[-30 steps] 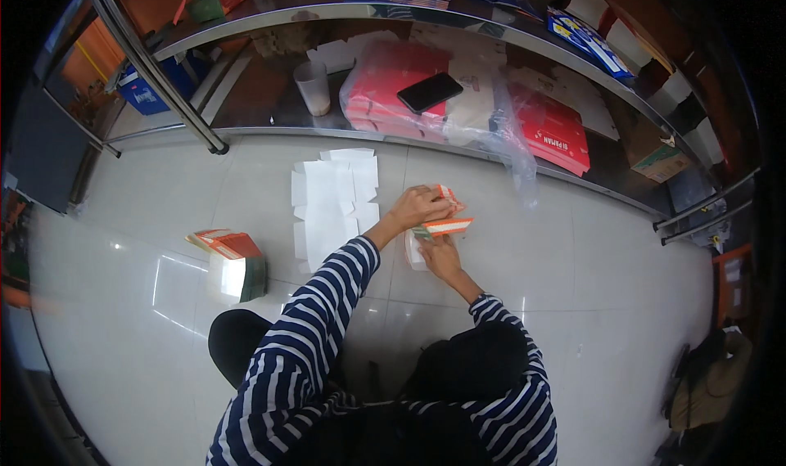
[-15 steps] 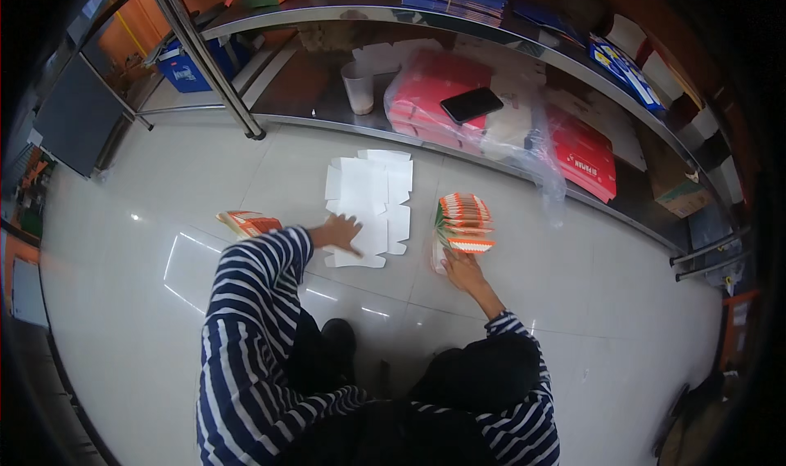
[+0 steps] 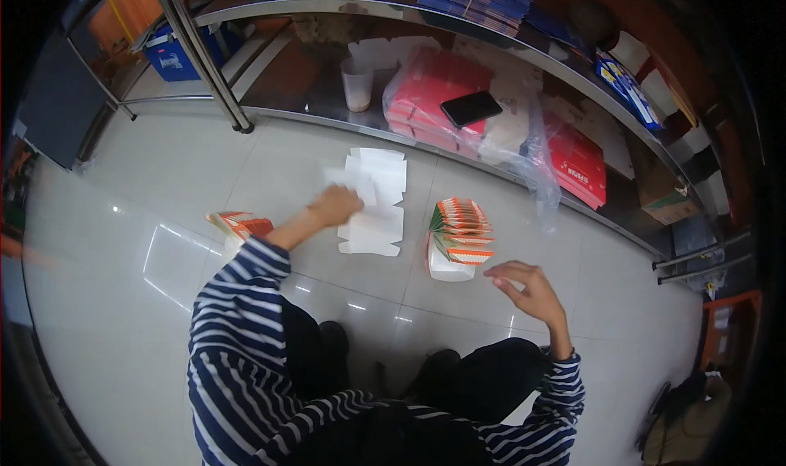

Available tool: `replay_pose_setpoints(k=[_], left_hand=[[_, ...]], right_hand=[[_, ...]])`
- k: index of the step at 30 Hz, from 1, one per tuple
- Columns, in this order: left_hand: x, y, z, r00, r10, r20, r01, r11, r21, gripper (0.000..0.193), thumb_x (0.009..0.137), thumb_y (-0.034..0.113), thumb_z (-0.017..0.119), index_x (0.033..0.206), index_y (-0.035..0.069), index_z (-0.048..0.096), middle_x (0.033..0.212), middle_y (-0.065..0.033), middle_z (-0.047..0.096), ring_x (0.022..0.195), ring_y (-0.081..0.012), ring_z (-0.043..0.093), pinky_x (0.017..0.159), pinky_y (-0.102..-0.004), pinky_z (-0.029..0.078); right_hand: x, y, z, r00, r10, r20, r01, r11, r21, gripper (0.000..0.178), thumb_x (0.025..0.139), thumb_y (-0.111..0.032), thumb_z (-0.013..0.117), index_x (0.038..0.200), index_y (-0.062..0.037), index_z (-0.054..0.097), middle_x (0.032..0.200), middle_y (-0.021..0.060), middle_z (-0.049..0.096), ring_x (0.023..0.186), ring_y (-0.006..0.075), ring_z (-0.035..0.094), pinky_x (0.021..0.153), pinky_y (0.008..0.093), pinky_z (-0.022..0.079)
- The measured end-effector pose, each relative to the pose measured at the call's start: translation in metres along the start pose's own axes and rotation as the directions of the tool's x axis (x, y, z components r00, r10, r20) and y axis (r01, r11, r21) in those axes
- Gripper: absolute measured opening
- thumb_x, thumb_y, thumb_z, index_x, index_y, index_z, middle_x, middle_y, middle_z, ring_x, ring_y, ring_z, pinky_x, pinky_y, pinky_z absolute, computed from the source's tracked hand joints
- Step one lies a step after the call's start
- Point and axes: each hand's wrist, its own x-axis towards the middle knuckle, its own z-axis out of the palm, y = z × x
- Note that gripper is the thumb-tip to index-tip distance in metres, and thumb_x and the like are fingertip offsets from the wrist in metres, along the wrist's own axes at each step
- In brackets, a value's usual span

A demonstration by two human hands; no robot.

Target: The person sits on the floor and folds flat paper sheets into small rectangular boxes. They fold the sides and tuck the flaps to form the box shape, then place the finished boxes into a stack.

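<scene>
Pale glossy tile floor (image 3: 164,163) fills most of the view; a low steel shelf (image 3: 327,114) runs along the far side, with a metal post (image 3: 205,57) standing at its left end; on the shelf, red packs in clear plastic wrap (image 3: 434,98) with a black phone (image 3: 471,108) lying on top, more red packs (image 3: 577,165) further right, a pale cup (image 3: 358,83) to the left; person sits on the floor in a striped long-sleeve top (image 3: 237,343); stack of flat white carton blanks (image 3: 378,204) on the floor, centre; left hand (image 3: 334,204) rests on the stack's left edge, fingers curled on a blank, blurred, grip unclear; bundle of folded orange-and-white cartons (image 3: 457,238) stands just right of the stack; right hand (image 3: 528,290) hovers near the bundle, on its near-right side, open, fingers spread, holding nothing; one more orange-and-white carton (image 3: 237,225) lies on the floor left of the left forearm.
</scene>
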Motion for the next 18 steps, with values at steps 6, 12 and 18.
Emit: replay_pose_setpoints(k=[6, 12, 18], left_hand=[[-0.068, 0.006, -0.183, 0.933, -0.239, -0.271, 0.058, 0.839, -0.542, 0.018, 0.075, 0.012, 0.062, 0.092, 0.008, 0.067, 0.072, -0.0132, 0.065, 0.072, -0.0296, 0.063, 0.065, -0.0377, 0.049], [-0.077, 0.045, -0.229, 0.702, -0.312, -0.640, 0.067, 0.924, -0.376, 0.020, 0.078, 0.013, 0.063, 0.096, 0.006, 0.066, 0.079, -0.0086, 0.065, 0.075, -0.0232, 0.063, 0.074, -0.0281, 0.048], [-0.039, 0.088, -0.182, 0.614, -0.559, -0.557, -0.016, 0.697, -0.717, 0.023, 0.079, 0.008, 0.061, 0.101, 0.003, 0.065, 0.074, -0.0093, 0.058, 0.065, -0.0180, 0.056, 0.074, -0.0259, 0.046]], right_hand=[[0.081, -0.071, 0.009, 0.849, -0.196, -0.491, 0.192, 0.980, -0.059, 0.032, 0.084, -0.014, 0.060, 0.112, 0.0021, 0.055, 0.100, 0.0147, 0.064, 0.099, 0.0239, 0.059, 0.088, 0.0321, 0.043], [0.105, -0.116, 0.031, 0.926, 0.114, -0.359, 0.164, 0.736, 0.657, 0.022, 0.087, -0.015, 0.059, 0.101, 0.0024, 0.058, 0.091, 0.0088, 0.064, 0.085, 0.0126, 0.058, 0.077, 0.0262, 0.045], [0.092, -0.126, 0.068, 0.724, 0.037, -0.689, 0.323, 0.864, 0.386, 0.013, 0.081, -0.004, 0.062, 0.091, 0.0036, 0.059, 0.074, 0.0073, 0.055, 0.066, 0.0125, 0.052, 0.060, 0.0245, 0.042]])
